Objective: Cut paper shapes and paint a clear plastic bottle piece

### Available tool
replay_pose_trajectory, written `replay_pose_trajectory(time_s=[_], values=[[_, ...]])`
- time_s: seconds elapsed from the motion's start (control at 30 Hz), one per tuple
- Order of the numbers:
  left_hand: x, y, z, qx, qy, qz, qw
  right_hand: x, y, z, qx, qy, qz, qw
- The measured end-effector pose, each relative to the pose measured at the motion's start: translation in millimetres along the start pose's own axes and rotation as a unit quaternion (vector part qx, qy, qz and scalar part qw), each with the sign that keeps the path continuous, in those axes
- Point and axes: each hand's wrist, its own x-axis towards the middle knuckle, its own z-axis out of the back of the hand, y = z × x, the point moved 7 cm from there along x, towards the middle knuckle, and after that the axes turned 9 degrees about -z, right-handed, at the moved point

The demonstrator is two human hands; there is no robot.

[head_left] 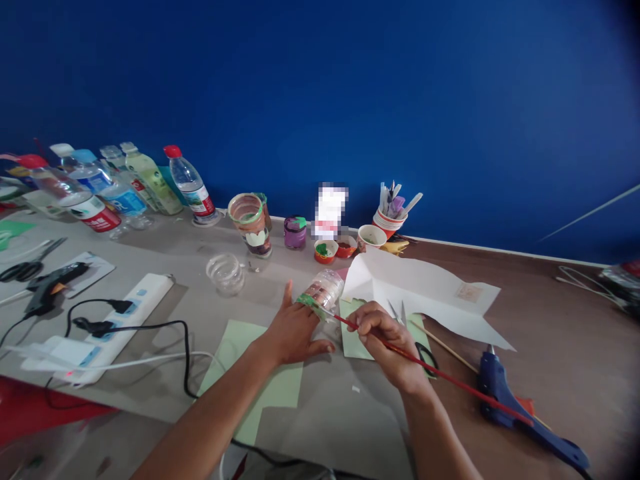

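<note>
My left hand (299, 333) has its middle fingers tucked into the mouth of a cut clear plastic bottle (325, 288), with thumb and little finger spread outside. The bottle lies tilted away from me, with green paint around its near rim and brownish-pink colour showing on its wall. My right hand (385, 337) pinches a long red paintbrush (445, 375). The brush tip meets or nearly meets the green rim. Beyond the bottle stand small cups of green paint (325, 251) and red paint (345, 247).
Left are a power strip (125, 327) with cords, a black glue gun (53, 287) and several drink bottles (193, 190). A painted cup (251, 227) and clear plastic ring (226, 273) stand ahead. Right lie white paper (425, 283), scissors (427, 360) and a blue glue gun (493, 380).
</note>
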Motion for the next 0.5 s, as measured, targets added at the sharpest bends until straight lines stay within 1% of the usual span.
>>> replay_pose_trajectory(time_s=[0.1, 0.2, 0.33, 0.43, 0.5], values=[[0, 0, 0.3, -0.003, 0.001, 0.0, 1.0, 0, -1, 3, 0.007, -0.006, 0.004, 1.0], [0, -1, -0.6, -0.007, 0.009, 0.001, 1.0, 2, 2, -2, 0.002, -0.005, 0.011, 1.0], [0, -1, -0.3, 0.003, 0.007, -0.004, 1.0, 1, 5, -8, -0.022, 0.013, 0.008, 1.0], [-1, 2, 0.3, 0.003, -0.001, 0.002, 1.0, 0, 1, 0, -0.016, 0.008, 0.002, 1.0], [-2, 6, 0.1, -0.004, -0.005, 0.012, 1.0, -1, -4, 8, 0.013, -0.008, 0.008, 1.0]])
